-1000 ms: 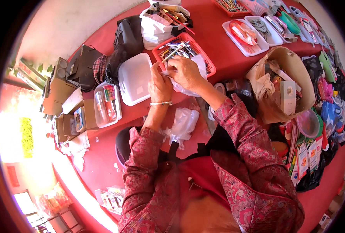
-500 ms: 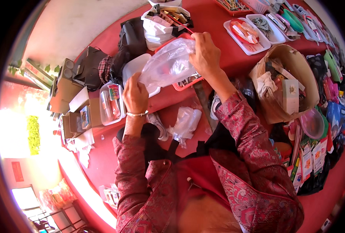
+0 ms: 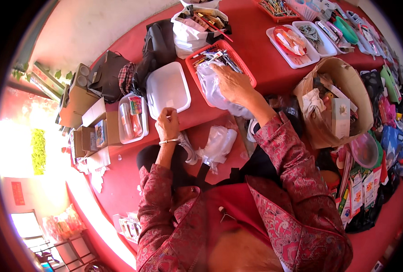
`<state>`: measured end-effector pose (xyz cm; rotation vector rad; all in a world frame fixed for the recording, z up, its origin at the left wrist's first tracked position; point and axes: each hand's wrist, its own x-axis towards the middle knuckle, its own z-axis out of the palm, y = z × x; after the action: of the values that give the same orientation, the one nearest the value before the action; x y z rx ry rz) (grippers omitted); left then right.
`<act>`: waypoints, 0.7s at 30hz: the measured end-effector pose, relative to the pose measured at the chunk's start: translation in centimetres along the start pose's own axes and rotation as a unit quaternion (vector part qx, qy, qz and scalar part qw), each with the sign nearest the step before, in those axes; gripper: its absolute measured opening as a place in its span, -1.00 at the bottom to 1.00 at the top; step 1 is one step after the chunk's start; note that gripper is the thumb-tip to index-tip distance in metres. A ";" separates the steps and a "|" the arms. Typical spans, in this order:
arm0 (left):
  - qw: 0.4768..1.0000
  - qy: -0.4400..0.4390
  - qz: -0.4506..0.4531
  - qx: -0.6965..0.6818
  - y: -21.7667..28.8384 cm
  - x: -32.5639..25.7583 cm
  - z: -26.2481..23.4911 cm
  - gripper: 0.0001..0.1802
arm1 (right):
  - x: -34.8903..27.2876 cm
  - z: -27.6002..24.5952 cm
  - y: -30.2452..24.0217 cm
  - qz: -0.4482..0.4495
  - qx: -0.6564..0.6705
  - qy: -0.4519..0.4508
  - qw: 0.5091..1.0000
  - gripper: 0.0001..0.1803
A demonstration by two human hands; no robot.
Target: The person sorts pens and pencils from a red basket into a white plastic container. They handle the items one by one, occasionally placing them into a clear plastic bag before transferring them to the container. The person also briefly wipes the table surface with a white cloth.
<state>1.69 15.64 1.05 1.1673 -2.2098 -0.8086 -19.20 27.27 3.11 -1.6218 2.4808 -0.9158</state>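
Observation:
My right hand (image 3: pixel 234 86) is closed on a crumpled clear plastic bag (image 3: pixel 210 85), which hangs over the near left part of a red basket (image 3: pixel 248 75). Pens and other thin items (image 3: pixel 231 59) fill the basket; the bag and hand hide some of them. My left hand (image 3: pixel 167 125) is at the near edge of a shallow white tray (image 3: pixel 168 86), its fingers curled together. Whether anything small is inside those fingers is hidden. Another clear bag (image 3: pixel 218 144), bunched up, lies below and between my hands.
Left of the white tray is a smaller tray with packets (image 3: pixel 132 120), beside open cardboard boxes (image 3: pixel 92 136). Dark bags (image 3: pixel 158 43) and a full white bag (image 3: pixel 188 38) stand behind. A large cardboard box (image 3: pixel 308 81) sits on the right, with piled packaged goods (image 3: pixel 362 186) beyond.
My left hand has let go of the clear bag and moved down. My right hand has lowered the bag over the red basket, leaving the white tray in plain sight.

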 end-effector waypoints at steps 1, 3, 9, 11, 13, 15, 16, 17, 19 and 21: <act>0.999 0.026 -0.002 -0.040 0.6 -0.6 0.4 -0.76 | 0.3 0.7 -0.2 0.005 -0.057 0.010 0.998 -0.68; 0.992 0.033 0.010 -0.117 1.1 -2.2 2.3 -0.53 | 0.4 1.5 -1.6 0.016 -0.055 0.048 0.997 -0.77; 0.995 0.054 0.043 -0.068 1.6 -4.0 10.5 -0.06 | -0.6 3.9 -4.6 -0.046 -0.052 0.034 0.997 -0.62; 0.992 0.094 -0.030 -0.082 -0.8 -2.3 10.7 -0.44 | -0.7 3.7 -4.0 -0.062 -0.037 0.058 0.996 -0.59; 0.994 0.065 -0.076 -0.045 -2.4 -1.1 9.6 -0.63 | -0.2 3.2 -2.5 -0.079 -0.022 0.124 0.989 -0.63; 0.986 0.007 -0.146 -0.075 -3.9 -0.5 7.9 -0.70 | 0.5 2.0 -2.0 -0.037 -0.040 0.128 0.990 -0.68; 0.988 0.065 -0.130 -0.056 -3.8 -0.8 7.7 -0.71 | 0.7 1.4 -2.0 -0.015 -0.047 0.129 0.990 -0.70; 0.986 0.121 -0.111 -0.040 -2.3 -1.0 7.1 -0.71 | 0.6 0.8 -2.0 -0.017 -0.058 0.134 0.989 -0.80; 0.983 0.158 -0.043 -0.078 -1.1 -1.3 6.5 -0.66 | 0.6 0.9 -2.1 -0.001 -0.075 0.093 0.993 -0.84; 0.980 0.143 0.032 -0.135 3.6 -2.5 7.1 -0.39 | 0.4 1.6 -2.1 0.001 -0.110 0.085 0.990 -0.88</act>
<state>-3.80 21.29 -1.74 1.0054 -1.8302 -0.8274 -17.09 25.58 2.93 -1.6662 2.7862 -0.8400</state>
